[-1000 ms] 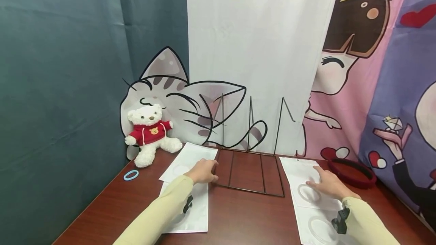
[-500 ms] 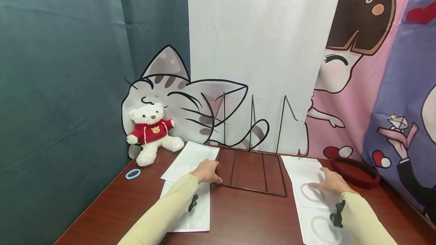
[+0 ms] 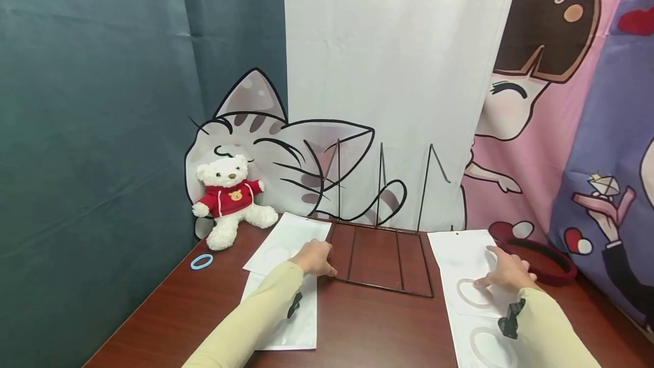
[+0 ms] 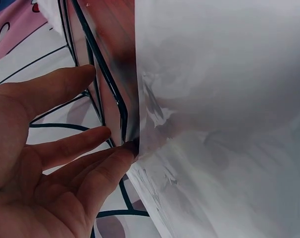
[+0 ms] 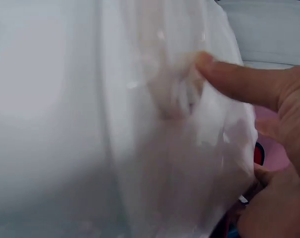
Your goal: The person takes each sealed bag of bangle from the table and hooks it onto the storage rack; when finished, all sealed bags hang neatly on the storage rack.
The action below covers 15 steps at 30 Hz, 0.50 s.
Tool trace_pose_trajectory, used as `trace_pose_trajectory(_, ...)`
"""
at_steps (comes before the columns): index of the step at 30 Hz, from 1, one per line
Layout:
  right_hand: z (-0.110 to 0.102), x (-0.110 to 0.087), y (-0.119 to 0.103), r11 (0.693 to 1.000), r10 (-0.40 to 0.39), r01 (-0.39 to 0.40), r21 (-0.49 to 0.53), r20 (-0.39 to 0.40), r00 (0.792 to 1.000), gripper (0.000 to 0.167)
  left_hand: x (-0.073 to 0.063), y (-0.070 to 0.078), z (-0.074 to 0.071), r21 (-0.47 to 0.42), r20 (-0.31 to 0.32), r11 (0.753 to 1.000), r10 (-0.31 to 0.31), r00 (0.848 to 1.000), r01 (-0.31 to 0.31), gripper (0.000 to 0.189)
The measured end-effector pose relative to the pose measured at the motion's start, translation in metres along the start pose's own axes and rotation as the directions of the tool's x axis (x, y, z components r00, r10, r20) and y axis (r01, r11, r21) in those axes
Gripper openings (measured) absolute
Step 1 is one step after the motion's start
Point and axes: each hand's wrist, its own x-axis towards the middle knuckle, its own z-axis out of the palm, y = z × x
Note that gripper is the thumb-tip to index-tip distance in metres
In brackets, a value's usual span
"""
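Observation:
My left hand (image 3: pixel 314 257) is at the right edge of the upper left white plastic bag (image 3: pixel 291 234), beside the black wire rack (image 3: pixel 383 288). In the left wrist view its thumb and fingers are spread, with the lower fingertips against the edge of a bag (image 4: pixel 214 74) and the rack's wire (image 4: pixel 108 79). My right hand (image 3: pixel 508 271) pinches the right side of the upper right white bag (image 3: pixel 455 254). The right wrist view has the thumb on the wrinkled bag (image 5: pixel 51 74) and other fingers partly hidden behind it. A pale ring shape (image 3: pixel 462 294) shows on this bag.
Lower white bags lie nearer, left (image 3: pixel 306 322) and right (image 3: pixel 462 328). A white teddy bear (image 3: pixel 235 200) in red sits at the back left, near a light blue ring (image 3: pixel 201 262). A dark red hoop (image 3: pixel 557 260) lies at the right. Printed curtains (image 3: pixel 383 44) hang behind.
My right thumb and fingers have closed on the upper right bag, and its far right corner has lifted slightly. The left hand stays by the rack. The head view has shifted a little.

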Motion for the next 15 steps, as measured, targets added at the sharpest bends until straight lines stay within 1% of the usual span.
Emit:
trace_pose_trajectory(3,-0.004,0.0,0.003,0.998,-0.053,0.053,0.029,-0.021,0.998,0.104,0.0,0.001,-0.002,-0.008,0.006,1.0,-0.01,1.0,0.01,0.038)
trace_pose_trajectory(5,-0.005,-0.002,0.005,0.993,-0.091,0.094,0.071,-0.044,0.995,0.092,0.0,0.002,-0.003,-0.003,0.011,1.0,-0.013,1.0,0.013,0.038)
trace_pose_trajectory(7,-0.006,-0.005,0.008,0.984,-0.123,0.13,0.118,-0.063,0.99,0.084,0.001,0.002,-0.003,0.0,0.015,1.0,-0.011,1.0,0.011,0.038)
trace_pose_trajectory(11,-0.008,-0.012,0.011,0.956,-0.165,0.172,0.238,-0.047,0.985,0.08,0.002,0.003,-0.002,0.005,0.018,1.0,-0.011,1.0,0.011,0.038)
trace_pose_trajectory(13,-0.01,-0.016,0.011,0.941,-0.196,0.199,0.275,-0.038,0.98,0.079,0.002,0.003,-0.002,0.007,0.015,1.0,-0.011,1.0,0.011,0.037)
trace_pose_trajectory(15,-0.012,-0.021,0.011,0.931,-0.236,0.241,0.275,-0.051,0.97,0.077,0.002,0.004,-0.001,0.009,0.012,1.0,-0.008,1.0,0.008,0.037)
